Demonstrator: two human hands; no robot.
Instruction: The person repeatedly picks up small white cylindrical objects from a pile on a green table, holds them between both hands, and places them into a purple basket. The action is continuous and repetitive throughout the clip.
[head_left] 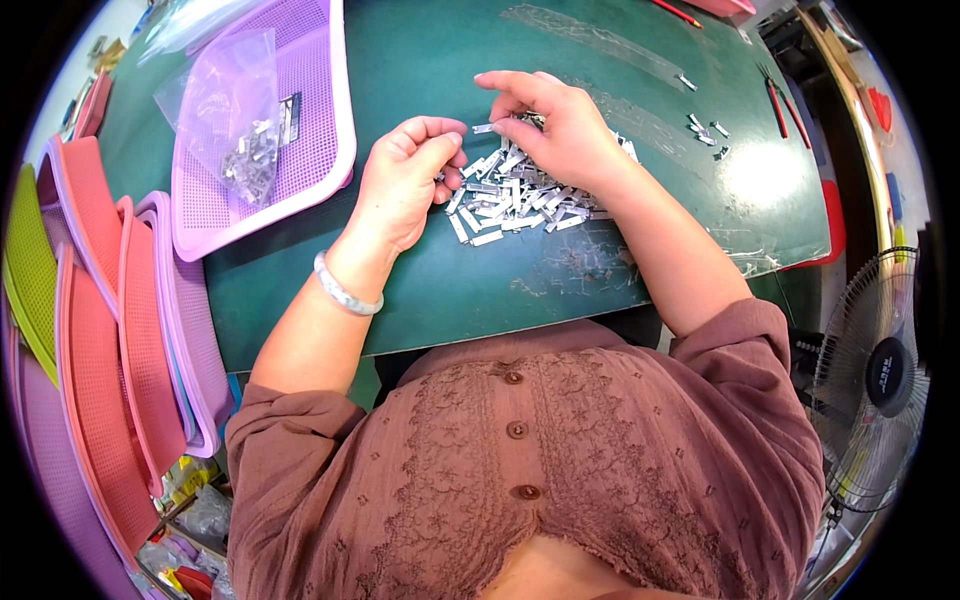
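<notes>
A heap of small silver metal clips [510, 195] lies on the dark green table mat [420, 270]. My right hand [555, 125] rests over the far side of the heap and pinches one small clip [483, 128] between thumb and forefinger. My left hand [405, 175] sits just left of the heap with its fingers curled into a loose fist; whether it holds a clip is hidden. A pale bangle is on my left wrist.
A purple mesh tray [320, 150] at the far left carries a clear bag of metal clips [245, 145]. Stacked pink, purple and green trays [110, 340] stand at the left edge. A few loose clips [708, 133] and red-handled pliers [782, 100] lie far right. A fan [875, 385] stands at the right.
</notes>
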